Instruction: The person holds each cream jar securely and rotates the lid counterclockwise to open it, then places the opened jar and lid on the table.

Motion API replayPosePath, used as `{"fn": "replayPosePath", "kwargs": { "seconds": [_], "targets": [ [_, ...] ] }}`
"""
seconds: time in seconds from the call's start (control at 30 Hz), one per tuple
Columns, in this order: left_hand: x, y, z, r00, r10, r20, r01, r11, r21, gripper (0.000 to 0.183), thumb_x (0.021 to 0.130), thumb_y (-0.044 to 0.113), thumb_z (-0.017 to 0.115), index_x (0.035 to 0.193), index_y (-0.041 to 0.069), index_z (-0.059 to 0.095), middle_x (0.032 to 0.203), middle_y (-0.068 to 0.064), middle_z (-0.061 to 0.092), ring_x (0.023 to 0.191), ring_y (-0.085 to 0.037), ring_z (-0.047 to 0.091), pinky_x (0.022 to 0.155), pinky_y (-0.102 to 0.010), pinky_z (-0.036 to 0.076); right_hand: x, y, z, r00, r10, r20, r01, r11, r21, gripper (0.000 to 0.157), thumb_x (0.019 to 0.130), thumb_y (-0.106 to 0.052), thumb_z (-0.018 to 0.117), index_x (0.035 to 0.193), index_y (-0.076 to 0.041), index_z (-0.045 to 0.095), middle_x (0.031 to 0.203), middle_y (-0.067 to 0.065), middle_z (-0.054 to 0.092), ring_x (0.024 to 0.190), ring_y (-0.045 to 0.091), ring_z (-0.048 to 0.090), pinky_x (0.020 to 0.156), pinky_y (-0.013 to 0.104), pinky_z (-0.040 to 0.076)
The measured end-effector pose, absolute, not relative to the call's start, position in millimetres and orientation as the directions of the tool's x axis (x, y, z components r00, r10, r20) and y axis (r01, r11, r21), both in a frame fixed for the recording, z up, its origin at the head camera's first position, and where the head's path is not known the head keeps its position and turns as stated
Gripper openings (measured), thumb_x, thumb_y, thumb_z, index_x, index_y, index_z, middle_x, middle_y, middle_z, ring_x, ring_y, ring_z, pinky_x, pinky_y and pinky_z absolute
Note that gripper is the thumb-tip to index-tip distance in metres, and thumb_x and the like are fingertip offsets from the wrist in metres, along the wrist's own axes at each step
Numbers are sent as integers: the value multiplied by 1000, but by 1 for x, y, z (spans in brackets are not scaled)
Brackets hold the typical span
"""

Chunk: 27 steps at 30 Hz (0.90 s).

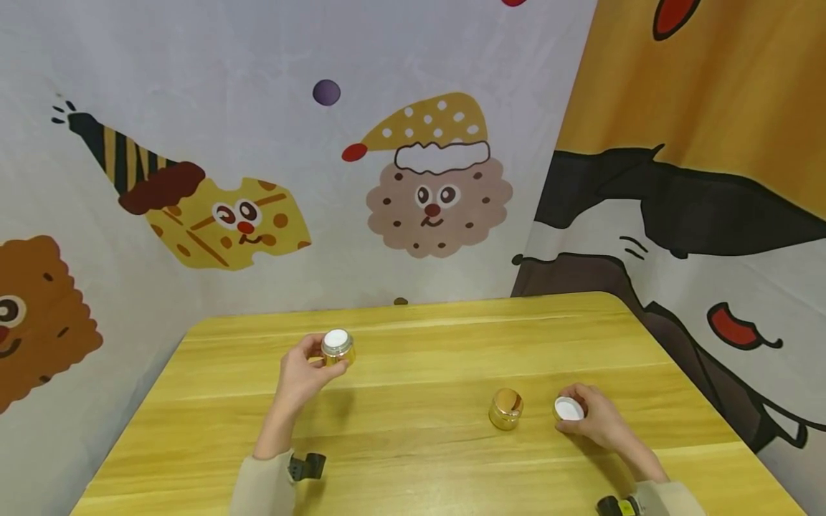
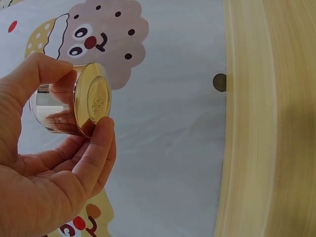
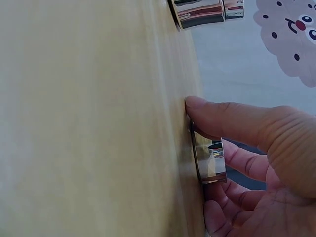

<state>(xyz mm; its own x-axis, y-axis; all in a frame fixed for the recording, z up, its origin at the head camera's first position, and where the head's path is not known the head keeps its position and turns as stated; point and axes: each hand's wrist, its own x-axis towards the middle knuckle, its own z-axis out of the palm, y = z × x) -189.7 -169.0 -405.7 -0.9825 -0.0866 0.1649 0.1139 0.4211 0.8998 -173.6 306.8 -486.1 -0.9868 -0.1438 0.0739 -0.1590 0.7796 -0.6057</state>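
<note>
My left hand (image 1: 303, 373) holds a small gold cosmetic jar (image 1: 338, 350) up over the left half of the table, thumb and fingers on its sides. The jar has no cap on, and a white disc fills its mouth. Its gold base, with small print, faces the left wrist view. On the right, my right hand (image 1: 596, 416) grips a gold jar lid (image 3: 212, 158) between thumb and fingers, right at the tabletop. The white inside of this lid faces up in the head view. A second gold jar (image 1: 506, 409), capped, stands just left of the right hand.
The wood-grain table (image 1: 413, 459) has rounded far corners. Behind it hangs a pale curtain (image 1: 258, 129) printed with cartoon food faces, and an orange and black patterned cloth (image 1: 710, 129) is at the right.
</note>
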Motion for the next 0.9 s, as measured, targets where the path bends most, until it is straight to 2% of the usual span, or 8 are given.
{"fn": "replayPosePath", "kwargs": {
  "seconds": [0.5,0.7,0.9],
  "targets": [
    [-190,-173,-412,-986,-83,143,90,460,883,44,70,-1,75,110,-5,57,102,-17,60,95,-27,54,78,-31,50,-174,308,-487,-986,-145,76,-162,786,-597,47,62,-13,86,98,0,59,89,8,55,75,16,46,61,27,40],
    [-187,-175,-416,-992,-74,107,60,468,881,44,69,0,75,108,-6,56,103,-19,59,96,-29,54,81,-37,49,-173,307,-485,-986,-149,74,-164,786,-596,48,62,-14,86,99,0,59,89,7,56,74,17,46,61,27,40],
    [-187,-178,-421,-992,-64,105,57,511,858,43,66,-1,76,104,-6,56,97,-17,59,87,-26,54,71,-31,46,-173,307,-485,-987,-147,59,-153,785,-600,46,63,-13,86,99,-1,60,89,8,55,74,17,47,62,28,40]
  ]
}}
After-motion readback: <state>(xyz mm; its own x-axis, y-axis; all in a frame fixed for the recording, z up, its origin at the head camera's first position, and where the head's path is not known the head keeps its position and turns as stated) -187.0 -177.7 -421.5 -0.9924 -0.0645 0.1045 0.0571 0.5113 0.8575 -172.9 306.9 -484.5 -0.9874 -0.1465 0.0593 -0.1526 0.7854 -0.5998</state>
